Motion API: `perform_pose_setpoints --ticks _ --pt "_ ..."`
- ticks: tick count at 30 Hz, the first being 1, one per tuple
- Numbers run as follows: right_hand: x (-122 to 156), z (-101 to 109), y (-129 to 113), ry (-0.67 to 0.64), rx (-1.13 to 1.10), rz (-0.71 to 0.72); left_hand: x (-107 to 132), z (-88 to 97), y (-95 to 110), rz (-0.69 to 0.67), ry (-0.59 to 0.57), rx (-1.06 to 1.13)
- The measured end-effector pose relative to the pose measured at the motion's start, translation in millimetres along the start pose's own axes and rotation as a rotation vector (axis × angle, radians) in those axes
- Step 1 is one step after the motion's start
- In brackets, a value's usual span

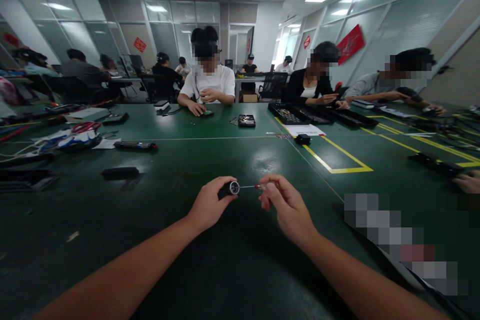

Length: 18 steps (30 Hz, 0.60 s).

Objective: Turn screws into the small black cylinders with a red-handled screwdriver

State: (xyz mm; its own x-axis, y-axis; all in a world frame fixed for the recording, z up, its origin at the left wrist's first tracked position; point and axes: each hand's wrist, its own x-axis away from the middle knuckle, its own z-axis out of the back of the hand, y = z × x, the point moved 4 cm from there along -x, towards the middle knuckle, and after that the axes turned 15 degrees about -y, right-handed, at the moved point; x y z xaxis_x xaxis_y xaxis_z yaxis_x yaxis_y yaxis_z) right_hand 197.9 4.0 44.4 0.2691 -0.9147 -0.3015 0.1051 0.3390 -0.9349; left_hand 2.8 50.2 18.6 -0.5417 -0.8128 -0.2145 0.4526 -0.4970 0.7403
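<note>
- Both hands hover close together above the green table [225, 160], not touching it or each other.
- Left hand [208, 205] is clamped by its fingertips on a small black cylinder [233, 188], whose silvery round end faces right.
- Right hand [287, 205] pinches a thin screwdriver [252, 186] by its reddish handle. The shaft lies level, with its tip at the cylinder's metal face; whether it is seated there is too small to tell.
- Likely risk: both pieces are held in mid-air with nothing to brace them, so the tip could slip off the face and jab the left fingers. A loosened grip could drop the cylinder, which would probably roll on the table.
- Count in hand: one cylinder, one screwdriver.
- Nearest on the table: one flat black bar [120, 172] to the left, one dark pen-like tool [135, 145] beyond it, and one small black box [303, 139] by a yellow taped outline [337, 160].
- Farther off: one small black tray [246, 120] and a white sheet [305, 130].
- Three people sit across the table, in a white shirt [208, 82], a dark top [300, 87] and a grey top [369, 85]. Another person's hand [468, 181] shows at the right edge.
</note>
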Motion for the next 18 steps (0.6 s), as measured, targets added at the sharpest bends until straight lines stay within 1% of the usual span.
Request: perform_pose_setpoints --ticks 3,6,8,11,13,15,18 --pt "1.9 1.3 -1.9 0.045 0.093 -0.007 0.1 -0.5 -0.3 0.005 -0.006 -0.014" --pt "2.0 2.1 -3.5 0.063 0.182 -0.052 0.1 0.0 0.1 0.019 -0.001 -0.014" --pt "1.5 3.2 -3.5 0.088 0.19 -0.071 -0.1 0.8 0.9 0.022 0.002 -0.009" --pt "0.4 5.5 -2.4 0.136 0.147 -0.056 -0.2 2.2 2.3 0.021 0.013 -0.005" --pt "-0.6 5.8 -0.6 0.131 0.12 -0.06 0.0 2.8 3.1 0.019 0.021 -0.001" --pt "-1.1 4.6 0.7 0.097 0.09 -0.066 0.2 2.6 4.1 0.016 0.021 0.002" --pt "0.1 1.5 -0.7 0.056 0.062 -0.037 0.4 1.3 4.9 0.017 0.013 -0.005"
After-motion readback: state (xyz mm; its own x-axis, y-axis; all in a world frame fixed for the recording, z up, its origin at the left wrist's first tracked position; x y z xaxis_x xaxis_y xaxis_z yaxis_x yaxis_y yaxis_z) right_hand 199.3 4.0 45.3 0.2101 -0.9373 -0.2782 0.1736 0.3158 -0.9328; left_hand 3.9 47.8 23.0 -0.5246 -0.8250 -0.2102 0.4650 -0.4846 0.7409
